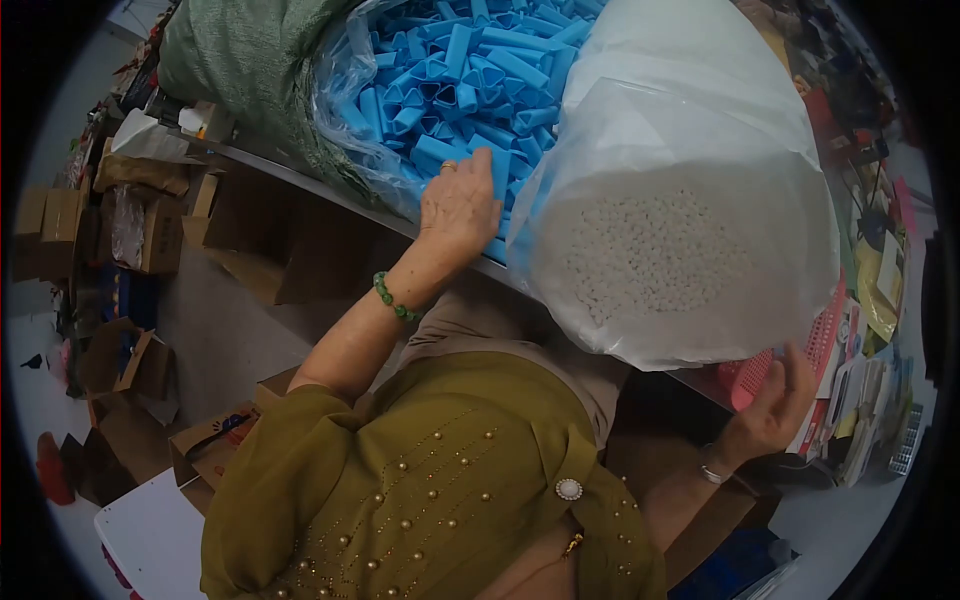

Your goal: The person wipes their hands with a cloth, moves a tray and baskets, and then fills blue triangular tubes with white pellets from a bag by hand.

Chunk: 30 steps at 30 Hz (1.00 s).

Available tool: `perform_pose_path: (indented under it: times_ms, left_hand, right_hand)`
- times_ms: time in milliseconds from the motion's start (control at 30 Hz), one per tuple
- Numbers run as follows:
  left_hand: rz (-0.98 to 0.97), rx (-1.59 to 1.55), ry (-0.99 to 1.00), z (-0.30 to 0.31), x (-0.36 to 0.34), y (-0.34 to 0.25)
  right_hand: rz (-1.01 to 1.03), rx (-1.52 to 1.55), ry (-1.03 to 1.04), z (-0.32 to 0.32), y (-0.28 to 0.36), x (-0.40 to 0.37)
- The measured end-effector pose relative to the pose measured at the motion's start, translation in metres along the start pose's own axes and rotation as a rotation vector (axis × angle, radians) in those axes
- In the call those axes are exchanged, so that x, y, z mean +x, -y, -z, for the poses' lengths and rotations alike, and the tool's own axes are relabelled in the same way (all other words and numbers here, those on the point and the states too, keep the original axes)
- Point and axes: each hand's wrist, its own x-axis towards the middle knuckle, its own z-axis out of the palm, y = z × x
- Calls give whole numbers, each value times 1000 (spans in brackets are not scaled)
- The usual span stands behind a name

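Observation:
My left hand, with a green bead bracelet at its wrist, reaches to the front edge of a heap of blue triangular tubes in a clear plastic bag. Its fingers are closed on a blue tube, partly hidden behind them. A big whitish bag lies right of the heap, with many small white pieces showing through its front. Below that bag's lower right corner, my right hand is open with fingers apart and nothing in it, beside a pink perforated basket.
A green woven sack lies at the upper left on the table, whose metal edge runs below it. Cardboard boxes stand on the floor at the left. Papers and packets are stacked at the right.

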Motion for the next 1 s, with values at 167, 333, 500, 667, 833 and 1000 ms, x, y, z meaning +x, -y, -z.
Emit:
perform_pose_path:
  times_ms: [167, 333, 500, 667, 833, 1000]
  left_hand:
    - [138, -92, 25, -3, 2, -5]
    - [218, -477, -132, 17, -10, 1]
    - [-252, -753, -350, 60, -44, -12]
    - [-514, -828, -109, 55, -57, -41]
    - [-191, -919, -237, 60, -31, -20]
    - [250, -1281, 400, 20, -17, -28]
  right_hand:
    - [64, 278, 165, -51, 64, -11]
    - [-108, 603, 406, -80, 82, -25]
    - [-163, 747, 487, -89, 113, -30]
    - [-195, 822, 554, -92, 102, -32]
    - [-332, 414, 628, -100, 49, -6]
    - [71, -275, 654, -149, 3, -9]
